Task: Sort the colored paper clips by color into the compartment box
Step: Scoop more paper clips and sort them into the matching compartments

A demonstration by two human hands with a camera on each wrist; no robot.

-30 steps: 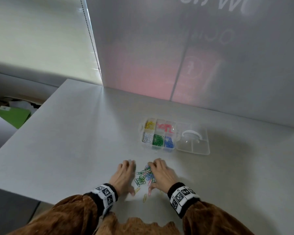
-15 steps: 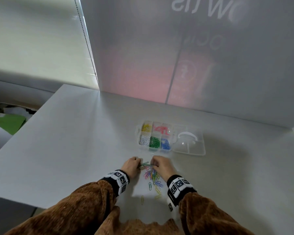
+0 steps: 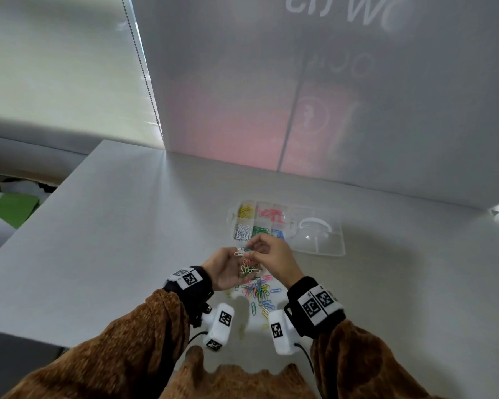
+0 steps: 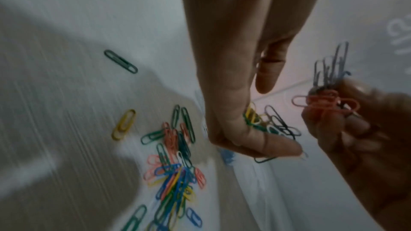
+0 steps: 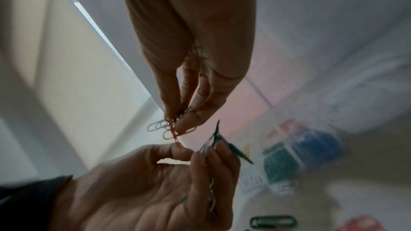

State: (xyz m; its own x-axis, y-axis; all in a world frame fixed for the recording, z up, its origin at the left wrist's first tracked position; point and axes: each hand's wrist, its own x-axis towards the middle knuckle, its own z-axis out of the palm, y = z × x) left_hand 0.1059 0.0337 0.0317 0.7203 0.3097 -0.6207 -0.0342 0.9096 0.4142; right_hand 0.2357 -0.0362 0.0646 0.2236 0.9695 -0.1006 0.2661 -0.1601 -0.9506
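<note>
While pinched, white clips (image 4: 331, 66) point upward.

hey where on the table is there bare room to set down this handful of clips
Bare table stretches left of the left hand and right of the right hand. Crowded: the loose pile beneath both hands, compartment box beyond.
</note>
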